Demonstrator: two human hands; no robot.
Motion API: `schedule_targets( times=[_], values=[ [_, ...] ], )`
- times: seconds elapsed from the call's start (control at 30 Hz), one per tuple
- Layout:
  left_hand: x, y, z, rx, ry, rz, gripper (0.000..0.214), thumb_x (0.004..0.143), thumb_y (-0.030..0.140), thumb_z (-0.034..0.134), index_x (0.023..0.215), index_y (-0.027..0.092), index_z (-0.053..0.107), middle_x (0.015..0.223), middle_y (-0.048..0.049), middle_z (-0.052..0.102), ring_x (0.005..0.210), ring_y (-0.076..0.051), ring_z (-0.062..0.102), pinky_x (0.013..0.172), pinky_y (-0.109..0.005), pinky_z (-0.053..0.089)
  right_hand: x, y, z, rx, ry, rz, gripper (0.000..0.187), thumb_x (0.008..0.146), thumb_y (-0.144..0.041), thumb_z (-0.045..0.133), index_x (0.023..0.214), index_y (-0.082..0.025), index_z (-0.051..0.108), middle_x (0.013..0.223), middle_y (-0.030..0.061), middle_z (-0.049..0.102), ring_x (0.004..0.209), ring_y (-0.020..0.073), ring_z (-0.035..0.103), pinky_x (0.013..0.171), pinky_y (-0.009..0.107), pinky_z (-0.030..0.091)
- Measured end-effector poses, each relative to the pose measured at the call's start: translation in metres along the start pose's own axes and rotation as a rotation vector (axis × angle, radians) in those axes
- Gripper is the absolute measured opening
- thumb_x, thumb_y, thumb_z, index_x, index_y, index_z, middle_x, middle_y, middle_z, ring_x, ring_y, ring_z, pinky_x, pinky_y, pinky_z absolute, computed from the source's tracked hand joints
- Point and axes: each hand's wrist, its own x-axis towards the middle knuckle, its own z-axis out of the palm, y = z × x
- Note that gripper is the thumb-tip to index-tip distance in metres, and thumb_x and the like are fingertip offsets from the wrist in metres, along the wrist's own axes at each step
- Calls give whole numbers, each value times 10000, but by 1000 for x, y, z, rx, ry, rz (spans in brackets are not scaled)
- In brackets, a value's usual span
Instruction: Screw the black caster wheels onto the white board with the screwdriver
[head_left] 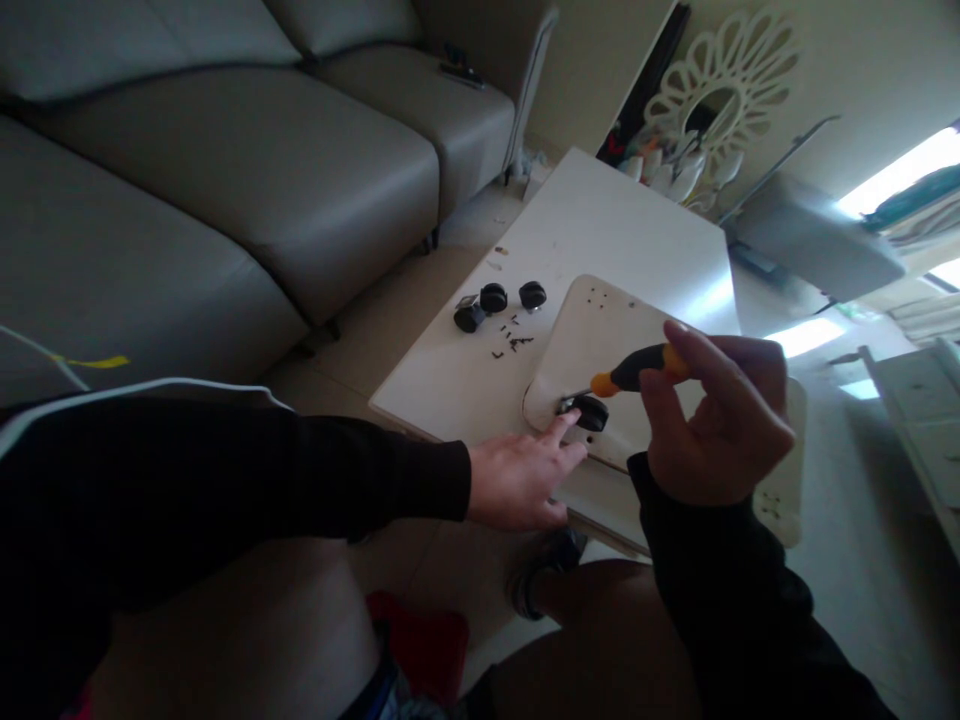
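My right hand [720, 410] grips the yellow and black handle of a screwdriver [628, 372]. Its shaft points left and down to the metal plate of a black caster wheel [589, 412]. That caster sits at the near left corner of a white board [592, 340] with rounded corners. Fingers of my left hand [529, 475] are stretched out, and their tips touch the caster beside its plate. Whether a screw is under the screwdriver tip is too small to tell. Several small dark screws [517, 342] lie loose on the white table [442, 375], left of the board.
Three more casters, one of them a black caster [532, 294], stand on the table behind the screws. A grey sofa [337, 150] runs along the left. White drawers [919, 420] stand at the right. A red item [420, 640] lies on the floor below.
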Motion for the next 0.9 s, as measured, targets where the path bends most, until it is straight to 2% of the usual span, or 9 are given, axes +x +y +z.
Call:
schedule_targets(
  times=[0.07,0.13,0.23,0.3,0.47,0.63,0.7,0.8,0.9],
  values=[
    [0,0,0,2,0,3,684,913,385,628,1523,148,427,1760,-244,-20,1278,-379,658,1101,-489,507,-1,-2,0,28,-50,36,472,916,-185,651,1352,-364,685,1159,48,710,960,195,723,815,409,617],
    [1,0,1,4,-1,8,692,911,373,630,1529,141,421,1757,-255,-17,1278,-380,657,1099,-488,507,-1,-3,1,55,-71,34,496,912,-152,649,1356,-372,679,1188,41,727,1001,209,737,861,431,629],
    [1,-1,1,0,1,10,664,907,369,631,1502,142,444,1756,-254,-13,1270,-386,659,1089,-500,510,0,-2,2,73,8,-9,565,772,-102,816,1251,-393,743,1008,2,723,834,148,709,733,331,612],
    [0,-1,0,-1,7,10,650,905,380,633,1488,151,455,1760,-242,-10,1272,-386,654,1086,-504,509,2,-2,2,66,48,1,569,728,-100,854,1206,-397,765,959,-8,688,771,114,666,678,293,586],
    [0,0,0,14,2,0,641,908,381,638,1483,162,459,1763,-227,11,1226,-353,673,1080,-492,508,3,-7,-1,71,-48,48,430,913,-169,642,1284,-369,728,1195,40,739,1014,201,726,852,417,628],
    [0,0,0,22,-4,-1,631,918,386,628,1483,169,452,1759,-235,34,1208,-342,682,1064,-480,517,4,-9,0,54,50,41,459,751,-145,848,1143,-378,790,932,10,728,756,143,695,620,312,591],
    [0,0,0,21,-8,-3,629,920,392,628,1482,173,452,1760,-234,25,1224,-348,674,1066,-485,515,5,-9,0,50,76,62,413,750,-162,852,1112,-354,803,913,16,706,730,130,673,592,296,567],
    [0,1,-1,23,-6,-2,623,919,386,629,1476,164,459,1760,-239,-1,1224,-354,677,1072,-489,512,4,-9,0,103,32,64,355,859,-193,721,1193,-297,780,1058,57,755,883,169,720,706,345,593],
    [-1,1,-1,22,-1,4,625,914,375,625,1473,147,464,1756,-254,3,1205,-363,691,1063,-490,517,3,-9,1,124,-17,62,400,867,-152,699,1230,-306,763,1089,50,785,923,187,747,770,379,613]
  ],
)
